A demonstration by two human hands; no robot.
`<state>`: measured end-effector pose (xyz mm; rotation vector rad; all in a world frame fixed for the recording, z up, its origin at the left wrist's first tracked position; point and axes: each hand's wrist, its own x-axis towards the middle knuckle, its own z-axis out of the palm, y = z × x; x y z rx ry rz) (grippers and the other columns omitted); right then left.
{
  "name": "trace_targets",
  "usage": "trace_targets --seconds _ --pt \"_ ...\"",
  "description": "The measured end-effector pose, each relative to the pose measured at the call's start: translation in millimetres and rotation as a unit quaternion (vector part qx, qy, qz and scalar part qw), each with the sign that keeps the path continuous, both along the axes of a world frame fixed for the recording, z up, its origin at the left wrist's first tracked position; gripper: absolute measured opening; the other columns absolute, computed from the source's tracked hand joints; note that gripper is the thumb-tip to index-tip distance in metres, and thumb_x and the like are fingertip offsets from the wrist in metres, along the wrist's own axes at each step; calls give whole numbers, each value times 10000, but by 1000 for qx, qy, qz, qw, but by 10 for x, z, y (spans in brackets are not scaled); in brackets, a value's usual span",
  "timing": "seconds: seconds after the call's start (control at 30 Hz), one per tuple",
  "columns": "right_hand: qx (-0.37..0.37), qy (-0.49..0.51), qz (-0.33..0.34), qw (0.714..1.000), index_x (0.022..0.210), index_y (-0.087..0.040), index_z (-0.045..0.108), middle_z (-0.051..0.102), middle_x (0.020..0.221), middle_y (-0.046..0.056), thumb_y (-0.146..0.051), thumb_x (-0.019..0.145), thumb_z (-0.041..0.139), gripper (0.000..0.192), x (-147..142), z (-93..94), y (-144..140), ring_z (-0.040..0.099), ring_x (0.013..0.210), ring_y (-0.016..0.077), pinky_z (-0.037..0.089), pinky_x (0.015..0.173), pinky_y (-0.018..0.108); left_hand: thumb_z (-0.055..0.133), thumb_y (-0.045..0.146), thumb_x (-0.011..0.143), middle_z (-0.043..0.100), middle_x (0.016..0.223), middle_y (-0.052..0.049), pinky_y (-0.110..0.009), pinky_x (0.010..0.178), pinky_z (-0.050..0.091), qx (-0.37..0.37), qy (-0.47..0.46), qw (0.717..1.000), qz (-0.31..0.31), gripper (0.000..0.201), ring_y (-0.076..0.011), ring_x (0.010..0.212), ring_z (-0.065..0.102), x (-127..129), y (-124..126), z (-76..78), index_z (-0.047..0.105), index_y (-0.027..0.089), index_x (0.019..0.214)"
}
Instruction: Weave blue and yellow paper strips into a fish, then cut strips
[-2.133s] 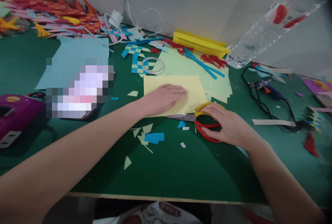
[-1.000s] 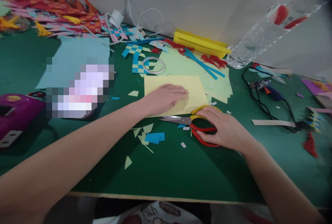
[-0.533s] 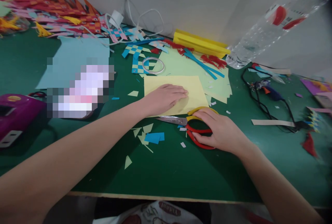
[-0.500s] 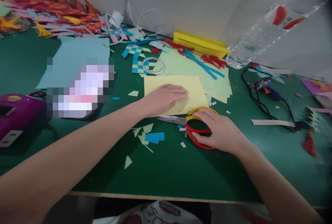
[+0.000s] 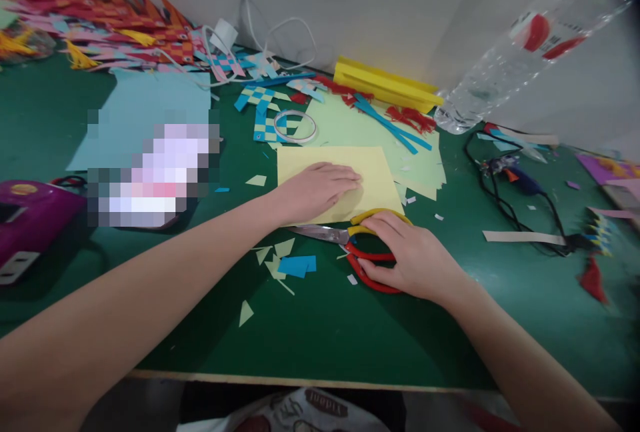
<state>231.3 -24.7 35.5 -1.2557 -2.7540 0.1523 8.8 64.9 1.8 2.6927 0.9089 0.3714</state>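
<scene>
Two bare hands rest on the green counter [image 5: 350,332]. Left hand [image 5: 315,189] lies flat, fingers together and extended, pressing the yellow paper sheet [image 5: 373,169] at the counter's centre. Right hand [image 5: 407,259], at about 4 o'clock from the sheet, covers the scissors' [image 5: 345,237] yellow and red handles, fingers curled over the loops; whether they pass through is unclear. Closed blades point toward 9 o'clock along the sheet's near edge, with blue paper scraps [image 5: 297,265] just beside them.

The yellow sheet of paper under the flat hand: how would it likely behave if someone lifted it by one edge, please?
The yellow sheet looks thin and lies flat, so it would probably flop and bend. It seems light; the left hand pressing on it likely keeps it from sliding on the smooth green table.
</scene>
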Motion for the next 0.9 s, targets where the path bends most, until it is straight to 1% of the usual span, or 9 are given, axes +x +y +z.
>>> trace_targets --seconds 0.27,0.47,0.7,0.9 --pt "-4 -4 8 1000 1185 -148 579 659 1203 119 -440 855 569 440 27 12 3 699 912 254 601 687 384 263 213 1008 464 1505 -10 -340 1171 234 -4 -1 1000 0 462 -147 1412 371 4 4 10 498 180 1404" --pt "-9 6 -4 1000 1155 -150 592 672 1177 132 -443 867 549 413 -37 17 -13 698 905 251 595 692 381 266 213 1004 474 1498 -19 -344 1169 241 -3 -7 1000 -3 459 -150 1408 379 3 4 -4 503 187 1397" --pt "-22 14 2 1000 1157 -151 596 663 1196 123 -457 852 565 433 -50 25 -17 696 920 258 597 703 391 274 211 1003 473 1499 -14 -337 1167 237 -5 -13 1000 -1 454 -147 1408 380 -6 11 -11 499 202 1397" --pt "-31 13 -7 999 1179 -146 581 660 1187 120 -443 857 555 439 -91 8 -29 690 926 258 597 720 397 272 204 1003 465 1505 -16 -339 1168 237 -5 -2 1000 1 459 -151 1415 369 2 3 2 491 182 1406"
